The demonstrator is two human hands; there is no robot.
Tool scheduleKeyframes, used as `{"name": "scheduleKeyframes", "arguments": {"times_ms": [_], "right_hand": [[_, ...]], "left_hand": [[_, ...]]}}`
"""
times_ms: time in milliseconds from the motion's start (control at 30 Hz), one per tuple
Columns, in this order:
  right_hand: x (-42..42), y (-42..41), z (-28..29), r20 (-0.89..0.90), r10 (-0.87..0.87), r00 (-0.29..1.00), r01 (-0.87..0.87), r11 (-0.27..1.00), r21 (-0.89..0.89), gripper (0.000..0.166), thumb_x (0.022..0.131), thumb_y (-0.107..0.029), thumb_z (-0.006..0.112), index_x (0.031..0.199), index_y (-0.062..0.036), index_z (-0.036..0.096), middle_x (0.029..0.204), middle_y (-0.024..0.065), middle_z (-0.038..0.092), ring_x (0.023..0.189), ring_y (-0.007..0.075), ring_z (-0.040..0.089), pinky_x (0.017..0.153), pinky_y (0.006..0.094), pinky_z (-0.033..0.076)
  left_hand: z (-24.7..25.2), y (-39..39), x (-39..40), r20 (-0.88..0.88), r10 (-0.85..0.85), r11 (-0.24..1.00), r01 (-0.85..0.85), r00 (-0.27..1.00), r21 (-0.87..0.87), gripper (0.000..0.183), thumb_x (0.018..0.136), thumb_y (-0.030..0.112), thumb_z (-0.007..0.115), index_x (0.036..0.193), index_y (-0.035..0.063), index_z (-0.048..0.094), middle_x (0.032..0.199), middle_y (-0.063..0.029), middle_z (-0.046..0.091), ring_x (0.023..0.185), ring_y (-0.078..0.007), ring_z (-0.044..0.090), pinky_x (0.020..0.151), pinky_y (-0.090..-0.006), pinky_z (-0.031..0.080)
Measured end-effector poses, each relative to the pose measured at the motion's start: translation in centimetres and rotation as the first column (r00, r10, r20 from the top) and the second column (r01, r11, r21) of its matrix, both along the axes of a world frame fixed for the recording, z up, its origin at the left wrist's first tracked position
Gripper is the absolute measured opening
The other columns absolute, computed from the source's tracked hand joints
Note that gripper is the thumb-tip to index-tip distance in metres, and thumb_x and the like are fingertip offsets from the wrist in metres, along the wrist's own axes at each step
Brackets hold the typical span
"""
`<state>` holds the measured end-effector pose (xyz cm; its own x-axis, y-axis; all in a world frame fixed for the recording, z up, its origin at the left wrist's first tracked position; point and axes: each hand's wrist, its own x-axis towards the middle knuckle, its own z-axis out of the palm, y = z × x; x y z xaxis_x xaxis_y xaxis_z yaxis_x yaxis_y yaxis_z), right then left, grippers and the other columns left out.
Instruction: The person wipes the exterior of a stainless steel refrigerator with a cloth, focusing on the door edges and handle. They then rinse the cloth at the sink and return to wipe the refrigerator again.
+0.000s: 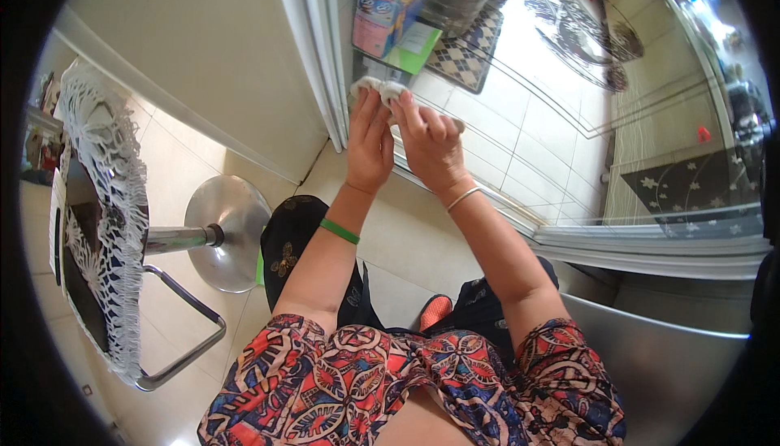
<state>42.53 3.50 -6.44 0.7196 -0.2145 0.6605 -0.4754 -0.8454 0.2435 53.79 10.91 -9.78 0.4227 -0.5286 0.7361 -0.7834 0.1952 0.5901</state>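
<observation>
A bunched white cloth (392,91) lies against the lower part of a glass door panel (481,117), close to its white frame. My left hand (369,147), with a green band on the wrist, reaches up with its fingertips on the cloth's left part. Beside it, my right hand (431,150) has its fingers curled around the cloth, and a pale end sticks out past the knuckles. A metal bangle circles the right wrist. My palms and the cloth's underside are hidden.
A bar stool's round metal base (228,233) and white crocheted cover (103,202) are at left. A white panel (201,62) rises beside the door frame (326,50). Through the glass show a colourful package (378,10) and a checkered mat (472,50). A metallic surface (658,361) curves at lower right.
</observation>
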Motion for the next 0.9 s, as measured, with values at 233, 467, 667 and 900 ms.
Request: {"name": "scheduleKeyframes", "arguments": {"times_ms": [233, 467, 667, 900], "right_hand": [[0.5, 2.6, 1.1, 0.119, 0.009, 0.993, -0.029, 0.986, 0.165, 0.045, 0.081, -0.001, 0.06, 0.124, -0.0111, 0.065, 0.134, 0.0006, 0.053, 0.103, 0.0179, 0.045, 0.088, 0.0319, 0.034], [2.5, 5.3, 2.7, 0.346, -0.078, 0.935, -0.044, 0.942, 0.332, 0.045, 0.082, -0.003, 0.065, 0.127, -0.0027, 0.062, 0.145, 0.0068, 0.05, 0.113, 0.0218, 0.046, 0.094, 0.0339, 0.035], [2.8, 2.1, -0.1, 0.165, 0.097, 0.981, -0.116, 0.987, 0.11, 0.038, 0.087, -0.013, 0.065, 0.124, -0.0114, 0.066, 0.145, -0.0035, 0.051, 0.118, 0.015, 0.041, 0.094, 0.0309, 0.035], [1.3, 0.6, 2.4, 0.198, 0.073, 0.978, -0.092, 0.992, 0.09, 0.042, 0.081, -0.01, 0.074, 0.123, -0.0175, 0.07, 0.087, -0.0046, 0.067, 0.056, 0.0094, 0.049, 0.059, 0.0278, 0.042]], "left_hand": [[1.7, 1.7, -0.3, -0.61, -0.216, 0.976, 0.183, 0.762, -0.118, 0.034, 0.089, -0.001, 0.045, 0.117, -0.0009, 0.064, 0.13, -0.0141, 0.052, 0.119, -0.0275, 0.053, 0.096, -0.0365, 0.049], [5.6, 2.6, -1.5, -0.858, -0.511, 0.826, 0.309, 0.059, -0.471, 0.04, 0.104, 0.024, 0.032, 0.133, 0.0023, 0.049, 0.126, -0.0091, 0.055, 0.118, -0.0188, 0.052, 0.103, -0.0323, 0.042], [5.3, 2.6, 1.8, -0.894, -0.426, 0.8, 0.403, -0.14, -0.445, 0.036, 0.105, 0.039, 0.038, 0.119, 0.0111, 0.056, 0.124, -0.0028, 0.06, 0.114, -0.0141, 0.055, 0.101, -0.0327, 0.042], [3.6, 4.1, 8.5, -0.462, 0.293, 0.947, -0.187, 0.837, 0.261, 0.023, 0.1, 0.02, 0.05, 0.109, 0.0015, 0.06, 0.092, -0.014, 0.069, 0.084, -0.0263, 0.067, 0.075, -0.037, 0.052]]}}
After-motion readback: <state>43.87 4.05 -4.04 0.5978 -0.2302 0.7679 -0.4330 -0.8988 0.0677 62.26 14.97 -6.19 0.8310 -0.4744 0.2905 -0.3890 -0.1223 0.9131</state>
